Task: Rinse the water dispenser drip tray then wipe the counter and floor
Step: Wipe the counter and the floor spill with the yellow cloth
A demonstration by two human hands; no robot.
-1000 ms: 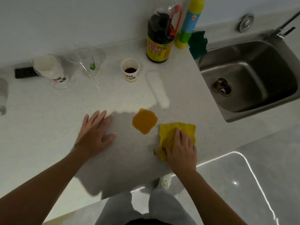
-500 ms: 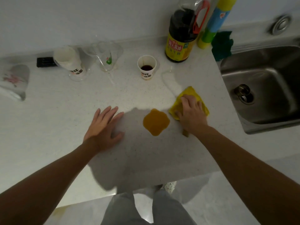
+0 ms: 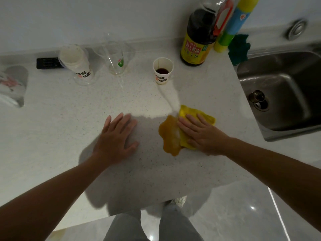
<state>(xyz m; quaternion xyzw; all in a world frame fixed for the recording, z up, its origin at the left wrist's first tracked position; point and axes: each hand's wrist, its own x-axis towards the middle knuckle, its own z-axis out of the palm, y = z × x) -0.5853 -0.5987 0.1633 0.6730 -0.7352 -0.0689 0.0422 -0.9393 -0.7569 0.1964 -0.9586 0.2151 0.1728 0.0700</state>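
An orange-brown puddle (image 3: 169, 135) lies on the white speckled counter (image 3: 69, 133) near its front edge. My right hand (image 3: 202, 134) presses flat on a yellow cloth (image 3: 206, 118), whose left edge touches the puddle's right side. A pale wet streak (image 3: 171, 97) runs from the cloth up to a paper cup. My left hand (image 3: 116, 139) rests flat on the counter, fingers spread, left of the puddle and holding nothing. The grey floor (image 3: 234, 214) shows below the counter edge.
A paper cup (image 3: 163, 70) with dark liquid stands behind the puddle. A soy sauce bottle (image 3: 198, 37), a yellow-blue bottle (image 3: 232, 23) and a green cloth (image 3: 238, 49) stand at the back right. The steel sink (image 3: 284, 87) is to the right. Stacked cups (image 3: 76, 65), a clear glass (image 3: 115, 56) stand back left.
My right hand slid the yellow cloth from the counter's front edge up behind the puddle, then left against it. The puddle is now smeared on its right side. My left hand stayed put.
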